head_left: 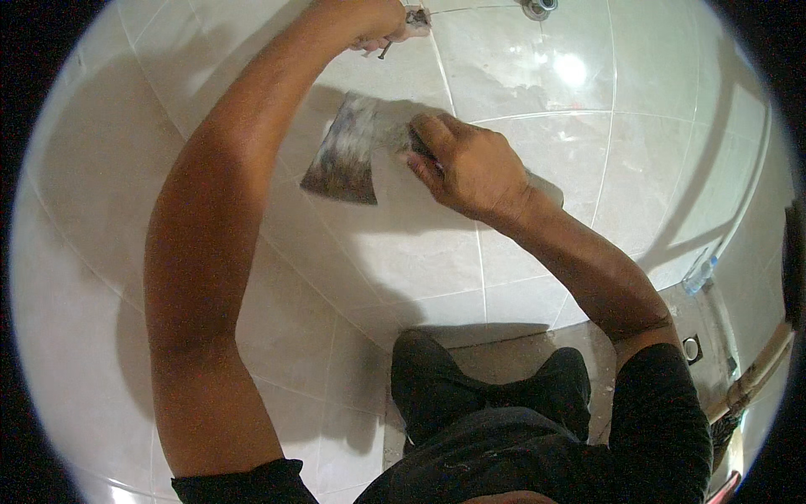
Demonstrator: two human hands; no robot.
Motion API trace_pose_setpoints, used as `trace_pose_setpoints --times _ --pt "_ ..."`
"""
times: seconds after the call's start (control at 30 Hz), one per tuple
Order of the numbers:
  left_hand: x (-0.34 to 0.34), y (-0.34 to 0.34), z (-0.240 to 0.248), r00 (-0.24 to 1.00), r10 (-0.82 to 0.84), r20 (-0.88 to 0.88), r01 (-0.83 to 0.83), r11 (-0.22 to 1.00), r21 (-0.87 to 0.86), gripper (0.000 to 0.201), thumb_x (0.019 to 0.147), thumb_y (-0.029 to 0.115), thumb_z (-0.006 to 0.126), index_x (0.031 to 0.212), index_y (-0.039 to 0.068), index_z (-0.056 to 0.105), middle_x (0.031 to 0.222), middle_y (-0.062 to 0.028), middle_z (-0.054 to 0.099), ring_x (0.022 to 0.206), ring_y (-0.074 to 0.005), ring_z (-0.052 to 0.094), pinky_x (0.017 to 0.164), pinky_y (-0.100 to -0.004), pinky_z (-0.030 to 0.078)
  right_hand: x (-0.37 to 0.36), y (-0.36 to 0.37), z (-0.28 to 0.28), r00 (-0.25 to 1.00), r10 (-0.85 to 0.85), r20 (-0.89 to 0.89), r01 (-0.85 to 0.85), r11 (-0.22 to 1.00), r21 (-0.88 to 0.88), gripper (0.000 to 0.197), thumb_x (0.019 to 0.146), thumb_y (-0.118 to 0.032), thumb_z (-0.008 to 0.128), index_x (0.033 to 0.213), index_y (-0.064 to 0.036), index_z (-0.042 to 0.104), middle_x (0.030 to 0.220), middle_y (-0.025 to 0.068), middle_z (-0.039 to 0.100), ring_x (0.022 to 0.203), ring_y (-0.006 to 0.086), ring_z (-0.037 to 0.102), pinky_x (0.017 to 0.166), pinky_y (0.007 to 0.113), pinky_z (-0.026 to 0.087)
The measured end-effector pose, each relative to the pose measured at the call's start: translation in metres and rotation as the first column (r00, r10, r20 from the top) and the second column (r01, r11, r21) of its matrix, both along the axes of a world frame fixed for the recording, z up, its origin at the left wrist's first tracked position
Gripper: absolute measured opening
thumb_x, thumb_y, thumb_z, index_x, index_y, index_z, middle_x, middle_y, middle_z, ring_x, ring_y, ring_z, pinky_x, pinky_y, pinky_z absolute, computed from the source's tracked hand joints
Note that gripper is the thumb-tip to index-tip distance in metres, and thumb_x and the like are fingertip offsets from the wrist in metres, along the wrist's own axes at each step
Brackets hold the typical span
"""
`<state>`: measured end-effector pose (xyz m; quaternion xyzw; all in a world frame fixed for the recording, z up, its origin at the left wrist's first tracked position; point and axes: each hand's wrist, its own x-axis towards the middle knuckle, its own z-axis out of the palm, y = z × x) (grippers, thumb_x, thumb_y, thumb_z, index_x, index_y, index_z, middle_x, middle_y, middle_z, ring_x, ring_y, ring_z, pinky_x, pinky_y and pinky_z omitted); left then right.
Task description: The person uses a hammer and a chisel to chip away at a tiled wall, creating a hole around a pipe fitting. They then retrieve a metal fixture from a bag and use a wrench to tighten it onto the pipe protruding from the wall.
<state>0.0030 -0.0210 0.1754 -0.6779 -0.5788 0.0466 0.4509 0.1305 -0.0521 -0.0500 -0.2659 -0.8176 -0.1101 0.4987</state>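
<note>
My right hand (474,164) is closed around the handle of a wide putty knife (340,155). Its flared metal blade, smeared pale and dark, points left in front of the tiled wall. The butt of the handle shows beyond my wrist. At the top edge, my left hand (378,23) is raised against the wall, partly hidden by its own forearm. A thin dark nail-like piece (384,50) sticks out below its curled fingers. Beside the fingertips shows a small dark grey patch (417,17); whether it is held or part of the wall, I cannot make out.
Pale glossy tiles (537,160) cover the walls, which meet in a corner on the left. A round metal fitting (539,8) juts out at the top. Low on the right are a plastic bottle (698,275), a floor drain (691,349) and a wooden pole (756,374).
</note>
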Motion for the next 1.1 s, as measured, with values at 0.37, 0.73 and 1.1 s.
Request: trace_pose_setpoints --times 0.37,0.73,1.1 --pt "-0.004 0.030 0.021 0.978 -0.041 -0.207 -0.016 0.963 -0.270 0.029 0.079 0.036 0.077 0.078 0.007 0.078 0.081 -0.0134 0.076 0.075 -0.0289 0.073 0.068 -0.0405 0.055 0.007 0.005 0.010 0.998 -0.036 0.052 0.034 0.998 0.050 0.039 0.097 -0.030 0.066 0.125 -0.0025 0.058 0.104 0.0234 0.070 0.088 0.0442 0.070 0.078 0.050 0.059" --pt "0.028 0.001 0.009 0.763 -0.007 0.647 0.074 0.994 -0.077 0.020 0.077 0.019 0.080 0.073 0.001 0.075 0.068 -0.0137 0.072 0.056 -0.0224 0.068 0.051 -0.0375 0.052 0.019 0.018 0.028 0.994 -0.060 -0.087 0.041 0.976 -0.213 0.038 0.098 -0.036 0.060 0.119 -0.0052 0.054 0.105 0.0252 0.069 0.084 0.0479 0.069 0.073 0.057 0.057" --pt "-0.026 -0.017 -0.039 0.651 -0.135 0.747 0.373 0.914 -0.160 0.026 0.084 0.027 0.075 0.083 0.001 0.076 0.075 -0.0129 0.072 0.068 -0.0193 0.069 0.067 -0.0360 0.054 0.053 -0.059 -0.067 0.967 0.142 -0.212 -0.241 0.784 -0.572 0.041 0.104 -0.029 0.058 0.122 0.0075 0.053 0.086 0.0271 0.067 0.076 0.0387 0.070 0.068 0.048 0.054"
